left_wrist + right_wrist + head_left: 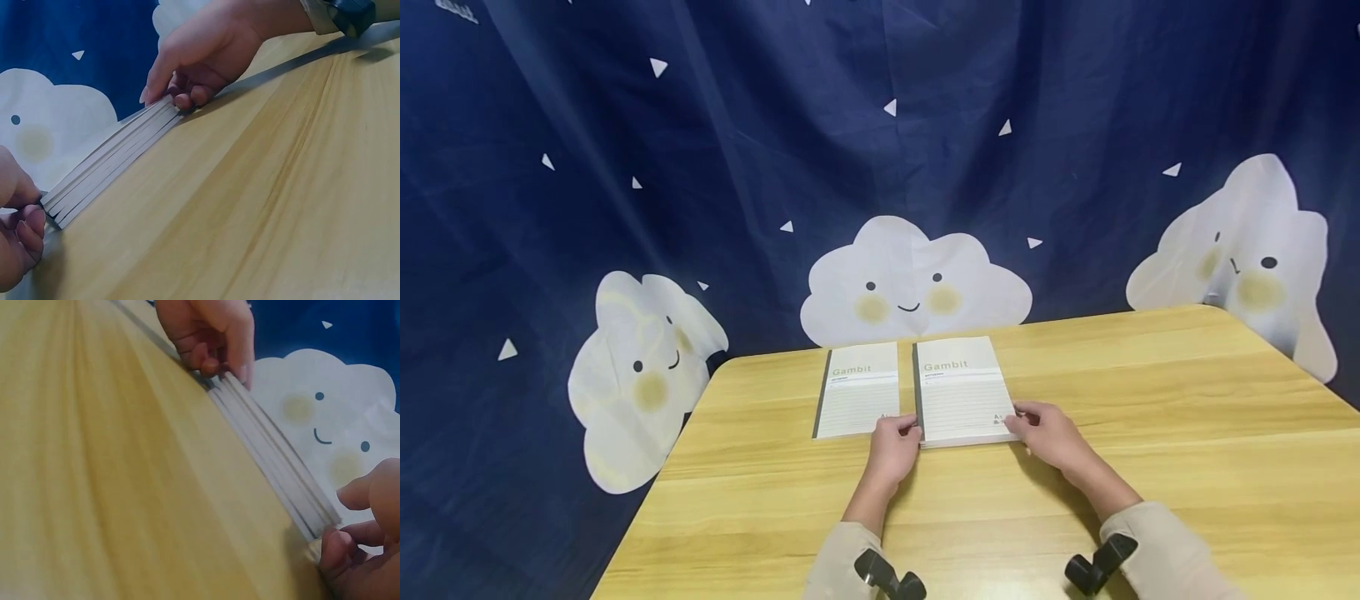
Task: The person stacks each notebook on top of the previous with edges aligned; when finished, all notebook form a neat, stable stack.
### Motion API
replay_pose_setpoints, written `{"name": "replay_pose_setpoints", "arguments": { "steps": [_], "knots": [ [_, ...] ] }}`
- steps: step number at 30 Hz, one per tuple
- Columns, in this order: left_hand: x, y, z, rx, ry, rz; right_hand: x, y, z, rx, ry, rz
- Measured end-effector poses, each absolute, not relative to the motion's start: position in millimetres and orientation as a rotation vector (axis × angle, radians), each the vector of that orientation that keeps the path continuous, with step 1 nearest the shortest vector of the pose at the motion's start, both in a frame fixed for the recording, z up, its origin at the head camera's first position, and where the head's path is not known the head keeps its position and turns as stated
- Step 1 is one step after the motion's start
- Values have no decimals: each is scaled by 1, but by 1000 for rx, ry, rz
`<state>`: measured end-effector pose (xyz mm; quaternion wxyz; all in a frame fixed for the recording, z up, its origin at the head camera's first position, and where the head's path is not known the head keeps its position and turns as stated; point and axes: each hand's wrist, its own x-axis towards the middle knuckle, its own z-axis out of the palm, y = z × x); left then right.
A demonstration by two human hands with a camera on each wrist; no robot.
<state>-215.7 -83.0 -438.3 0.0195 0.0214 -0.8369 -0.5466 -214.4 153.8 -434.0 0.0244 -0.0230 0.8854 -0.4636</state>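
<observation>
A stack of white notebooks (962, 392) with dark spines and "Gambit" on the top cover lies on the wooden table. Its near edge, in the left wrist view, shows several layers of pages (112, 162). My left hand (895, 450) holds the stack's near left corner, fingers curled against the spine side. At the near right corner, my right hand (1051, 435) grips the stack, thumb by the top cover and curled fingers at the side. A second white notebook (857, 396) with the same cover lies flat just left of the stack, partly behind my left hand.
The light wooden table (737, 517) extends to both sides and toward me. Behind its far edge hangs a dark blue curtain (760, 108) with white clouds and small triangles. Black devices (887, 575) are strapped at both sleeves.
</observation>
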Motion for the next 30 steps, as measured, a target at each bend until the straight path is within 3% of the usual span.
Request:
{"name": "replay_pose_setpoints", "arguments": {
  "steps": [11, 30],
  "knots": [
    [-218, -98, -429, 9, -2618, -1753, -214, 155, -416, -119, 2785, -1423],
    [-236, -184, -410, 260, -2755, -1352, -225, 102, -389, -178, 2238, -1761]
  ]
}}
